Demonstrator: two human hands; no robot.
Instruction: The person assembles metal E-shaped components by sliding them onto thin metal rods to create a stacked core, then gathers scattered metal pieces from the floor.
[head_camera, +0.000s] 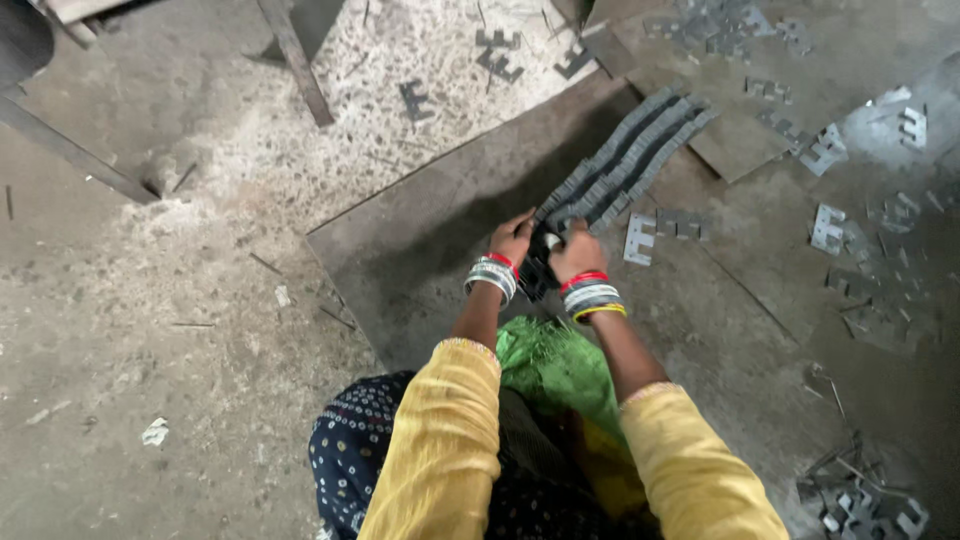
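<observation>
**Two hands on a long, loose row of metal plates**

Two hands worked on a dark floor sheet (420, 240). Across that sheet ran long rows of stacked plates (630, 160), their near end at the sheet's middle. There the left hand (513, 240) and right hand (577, 250) had fingers clamped on a small bundle (540, 268). Unbound rows looked liable to topple; thin edges could cut bare fingers. Loose plates (640, 238) lay just beside the rows.

Metal workshop: stamped plates (628, 165), gritty floor (150, 330)

Dull grey metal stampings (625, 160), rough floor (180, 300)
</observation>
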